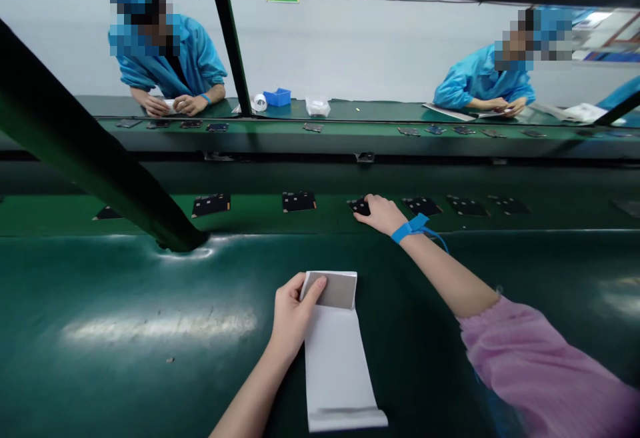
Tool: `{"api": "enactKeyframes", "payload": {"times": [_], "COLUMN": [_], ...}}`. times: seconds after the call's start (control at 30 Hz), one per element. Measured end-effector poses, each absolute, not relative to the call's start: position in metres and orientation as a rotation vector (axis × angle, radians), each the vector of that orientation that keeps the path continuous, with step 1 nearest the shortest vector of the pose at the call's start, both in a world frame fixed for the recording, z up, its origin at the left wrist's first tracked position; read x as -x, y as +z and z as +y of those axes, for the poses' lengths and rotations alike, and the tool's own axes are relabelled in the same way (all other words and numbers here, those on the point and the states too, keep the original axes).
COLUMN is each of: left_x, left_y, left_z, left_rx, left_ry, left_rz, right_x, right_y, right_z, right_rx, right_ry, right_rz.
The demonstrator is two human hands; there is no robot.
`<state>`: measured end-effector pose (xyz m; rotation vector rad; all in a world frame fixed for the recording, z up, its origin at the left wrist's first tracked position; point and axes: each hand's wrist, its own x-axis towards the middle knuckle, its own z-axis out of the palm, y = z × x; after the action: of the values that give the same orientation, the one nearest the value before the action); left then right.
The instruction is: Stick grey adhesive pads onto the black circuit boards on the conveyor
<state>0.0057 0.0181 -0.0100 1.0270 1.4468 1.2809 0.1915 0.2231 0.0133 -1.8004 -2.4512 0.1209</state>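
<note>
Pale wall (380, 45) behind the far green workbench (383, 111), dark slanting posts (95, 155), white glare (165, 325) on the glossy near benchtop (75, 385)

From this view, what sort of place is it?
Likely an electronics assembly workshop: flat dark boards with small pale patches lie spaced along a green strip, two people in blue workwear are at a bench opposite, and a blue strap circles the right hand's wrist.

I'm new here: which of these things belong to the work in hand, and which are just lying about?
Seemingly part of the work:
white paper strip, held in the left hand
dark board, touched by the right hand

Apparently just lying about:
blue box, far bench
small scrap, near bench
</note>
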Motion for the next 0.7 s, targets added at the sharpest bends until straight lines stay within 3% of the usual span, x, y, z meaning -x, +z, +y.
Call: {"api": "enactKeyframes", "payload": {"times": [0.2, 0.5, 0.7], "left_x": [-0.005, -0.011, -0.011], "left_y": [-0.014, -0.006, -0.012], "left_z": [0.018, 0.015, 0.016], "left_rx": [-1.029, -0.928, -0.796], "left_ry": [1.303, 1.323, 1.272], "left_rz": [1.492, 1.596, 1.710], "right_x": [-0.237, -0.332, -0.363], "right_y": [0.039, 0.007, 0.022], "right_z": [0.238, 0.243, 0.262], "right_rx": [1.861, 2.234, 2.161], "right_ry": [0.018, -0.060, -0.059], "right_rz": [-2.347, -2.123, -2.154]}}
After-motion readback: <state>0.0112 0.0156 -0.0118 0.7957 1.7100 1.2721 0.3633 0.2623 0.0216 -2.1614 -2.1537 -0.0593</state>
